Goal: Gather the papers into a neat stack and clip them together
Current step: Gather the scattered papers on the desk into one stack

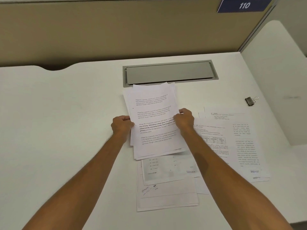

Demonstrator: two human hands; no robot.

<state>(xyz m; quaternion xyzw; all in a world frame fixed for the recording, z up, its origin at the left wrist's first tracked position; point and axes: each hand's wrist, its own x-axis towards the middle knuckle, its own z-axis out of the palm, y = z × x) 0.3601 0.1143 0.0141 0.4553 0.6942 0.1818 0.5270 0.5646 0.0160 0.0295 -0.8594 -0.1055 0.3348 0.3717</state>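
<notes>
The stack (154,123) of papers is held up over the middle of the desk (66,113). The left hand (122,126) grips its left edge and the right hand (184,121) grips its right edge. The sheets in it are not lined up. More sheets (166,185) lie flat under it and to the right. A clip (250,101) sits alone, far right. A gray flap (169,73) is set in the desk behind the stack.
</notes>
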